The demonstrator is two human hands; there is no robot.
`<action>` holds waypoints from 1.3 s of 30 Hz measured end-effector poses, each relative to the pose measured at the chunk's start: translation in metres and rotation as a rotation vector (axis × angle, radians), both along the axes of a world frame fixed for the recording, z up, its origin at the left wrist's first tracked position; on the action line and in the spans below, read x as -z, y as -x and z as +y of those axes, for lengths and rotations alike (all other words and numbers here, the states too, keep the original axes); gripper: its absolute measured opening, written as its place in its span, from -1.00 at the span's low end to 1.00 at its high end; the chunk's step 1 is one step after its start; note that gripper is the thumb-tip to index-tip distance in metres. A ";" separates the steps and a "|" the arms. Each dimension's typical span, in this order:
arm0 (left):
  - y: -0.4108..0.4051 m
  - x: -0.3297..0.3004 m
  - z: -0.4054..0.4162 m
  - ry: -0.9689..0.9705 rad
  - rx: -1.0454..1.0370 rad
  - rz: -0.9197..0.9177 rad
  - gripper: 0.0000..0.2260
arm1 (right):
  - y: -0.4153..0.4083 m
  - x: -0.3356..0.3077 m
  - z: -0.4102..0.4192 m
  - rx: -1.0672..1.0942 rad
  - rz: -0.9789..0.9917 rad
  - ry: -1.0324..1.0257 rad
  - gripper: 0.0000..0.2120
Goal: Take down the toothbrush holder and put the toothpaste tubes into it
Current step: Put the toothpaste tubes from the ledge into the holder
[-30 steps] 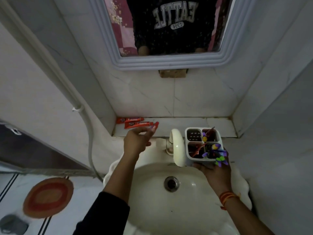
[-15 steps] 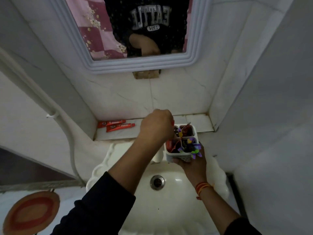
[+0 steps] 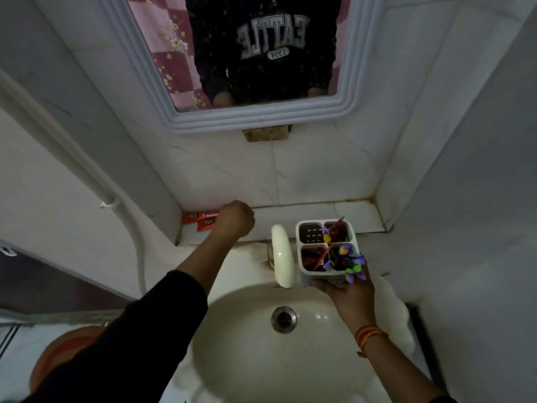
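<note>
Dim marble-tiled washroom: at nine o'clock on the ledge, the left hand (image 3: 234,218) curls onto two orange toothpaste tubes (image 3: 200,221); grip unclear. The right hand (image 3: 347,289) clasps the white four-compartment plastic holder (image 3: 325,251) at three o'clock, one tube already inside. Next: lift another across.

Two red toothpaste tubes (image 3: 200,221) on ledge, one red tube (image 3: 334,228) in holder. One white four-compartment toothbrush holder (image 3: 325,251). One tap (image 3: 282,254), one sink (image 3: 247,359), one mirror (image 3: 255,123). Two hands: left hand (image 3: 234,219), right hand (image 3: 348,295).
</note>
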State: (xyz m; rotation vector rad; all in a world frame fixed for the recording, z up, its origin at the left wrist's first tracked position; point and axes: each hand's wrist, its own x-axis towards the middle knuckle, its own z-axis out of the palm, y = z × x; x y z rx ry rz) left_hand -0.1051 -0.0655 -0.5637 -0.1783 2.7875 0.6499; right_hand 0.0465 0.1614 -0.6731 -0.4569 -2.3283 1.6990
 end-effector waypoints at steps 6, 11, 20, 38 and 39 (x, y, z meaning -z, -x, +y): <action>0.013 0.062 -0.026 0.245 0.168 0.070 -0.43 | 0.000 0.004 0.002 -0.011 -0.024 -0.020 -0.07; 0.026 0.073 -0.034 0.263 0.103 0.059 -0.66 | 0.002 0.007 0.004 -0.026 -0.071 0.008 -0.10; 0.020 0.016 -0.005 -0.238 0.191 0.305 -0.61 | 0.000 0.010 0.005 0.002 -0.058 -0.063 -0.13; 0.023 -0.077 0.073 -0.291 0.432 -0.217 -0.78 | 0.001 0.007 -0.001 0.026 -0.008 -0.064 -0.18; 0.028 -0.069 0.059 -0.217 0.401 -0.197 -0.78 | 0.001 0.006 -0.002 0.026 -0.008 -0.067 -0.19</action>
